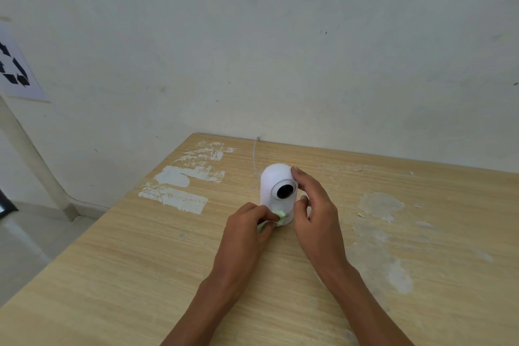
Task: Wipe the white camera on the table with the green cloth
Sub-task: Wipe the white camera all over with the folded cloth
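Standing upright just right of the frame's centre, the white camera (276, 191) is sitting on the wooden table (118, 267), a smooth domed body with a round black lens in a grey ring facing us and slightly to the right. A thin white cable (255, 157) is running from behind it toward the table's far edge by the wall (280, 50).

We are pressing the green cloth (276, 219) against the front of the camera's base with our left hand (247, 233), whose fingers are curling closed around the bunched fabric, so that only a small pale green wad and a strip beneath the fingers are showing. Our right hand (314, 211) is steadying the camera from its right side: the hand is spreading partly open, with a fingertip touching the top right of the dome and the thumb resting beside the lower body. Both forearms are reaching in from the bottom of the frame.

White scraped patches are marking the tabletop left and right of the camera.
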